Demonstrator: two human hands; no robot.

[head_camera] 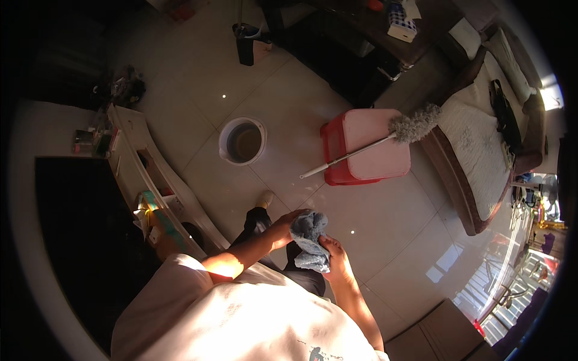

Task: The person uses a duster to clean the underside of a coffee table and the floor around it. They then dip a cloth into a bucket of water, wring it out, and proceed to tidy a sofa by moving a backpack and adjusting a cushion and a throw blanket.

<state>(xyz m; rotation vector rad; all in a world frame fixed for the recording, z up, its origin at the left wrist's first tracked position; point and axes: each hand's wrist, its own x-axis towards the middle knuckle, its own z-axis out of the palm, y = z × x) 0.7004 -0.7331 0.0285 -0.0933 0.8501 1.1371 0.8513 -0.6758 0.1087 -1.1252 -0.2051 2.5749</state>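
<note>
A bunched grey-blue cloth [310, 241] is held between both hands in front of my body. My left hand [284, 229] grips its upper left side, with the fingers partly hidden behind the cloth. Around its lower right edge is my right hand [335, 256], the thumb lying on top. Ahead on the tiled floor stands a round white bucket [223, 151] with dark-looking contents. To its right, a red plastic stool [377, 153] with a paler top carries a duster [413, 124] with a grey fluffy head, its handle sticking out past the stool's left edge.
A long white cabinet [180, 187] runs along the left, with a cardboard box [165, 232] on it. A padded sofa [469, 153] stands at the right. Beyond are a dark table [343, 58] and a black bin [246, 50]. Brown cardboard [433, 336] lies at the lower right.
</note>
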